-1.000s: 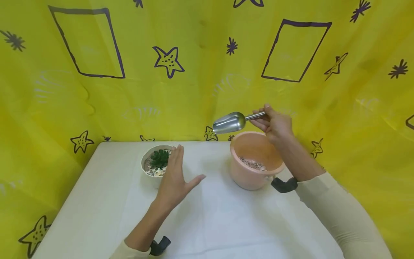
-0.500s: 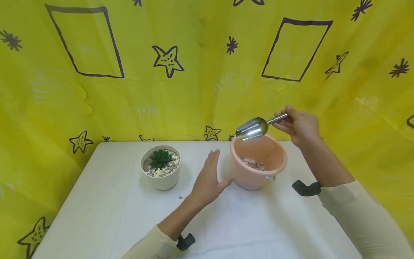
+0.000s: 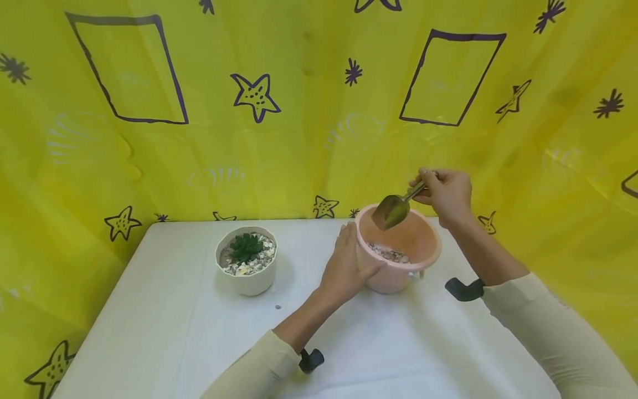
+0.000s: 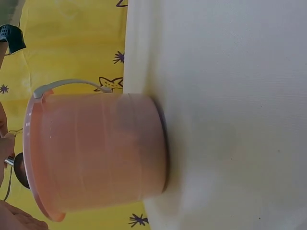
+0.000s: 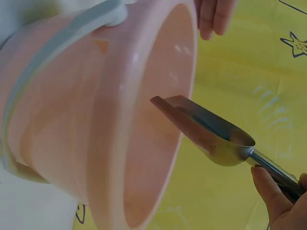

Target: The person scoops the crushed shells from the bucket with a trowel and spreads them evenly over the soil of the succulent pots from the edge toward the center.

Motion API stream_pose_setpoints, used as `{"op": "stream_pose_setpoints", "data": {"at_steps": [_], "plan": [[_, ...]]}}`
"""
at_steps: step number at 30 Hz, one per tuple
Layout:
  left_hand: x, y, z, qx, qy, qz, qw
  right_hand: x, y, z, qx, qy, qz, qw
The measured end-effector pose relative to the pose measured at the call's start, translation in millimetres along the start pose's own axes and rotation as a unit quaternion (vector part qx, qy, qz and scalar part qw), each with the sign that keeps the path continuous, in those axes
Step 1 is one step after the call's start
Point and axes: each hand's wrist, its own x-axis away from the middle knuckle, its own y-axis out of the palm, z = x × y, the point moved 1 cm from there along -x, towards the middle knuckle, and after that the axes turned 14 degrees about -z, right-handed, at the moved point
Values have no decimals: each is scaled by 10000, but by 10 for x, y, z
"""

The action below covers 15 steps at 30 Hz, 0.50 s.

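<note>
Metal trough-shaped scoop (image 3: 391, 211) at round pink bucket (image 3: 392, 280)

A bright yellow hanging sheet with soft vertical folds (image 3: 299, 160) fills the background and runs down both sides of a flat white-covered table (image 3: 149, 338). The sheet carries dark purple line drawings: two large slanted four-sided outlines, one at upper left (image 3: 129, 69) and one at upper right (image 3: 452, 77), dotted five-armed starfish (image 3: 256, 98) and small spiky bursts (image 3: 354, 72). Faint whitish ribbed shells (image 3: 355, 131) show between them. The table's straight far edge meets the sheet's lower part, and shallow creases cross its smooth white covering near the front. Light falls softly, with pale sheen on the sheet's right side.
</note>
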Motion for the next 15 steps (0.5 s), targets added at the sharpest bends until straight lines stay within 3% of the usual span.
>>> {"op": "stream_pose_setpoints", "data": {"at_steps": [8, 15], "plan": [[-85, 65, 15, -406, -273, -91, 9988, -67, 71, 134, 477, -93, -252, 9985], [-105, 61, 14, -762, -527, -142, 9956, -155, 139, 296, 1220, -610, -614, 9887]]}}
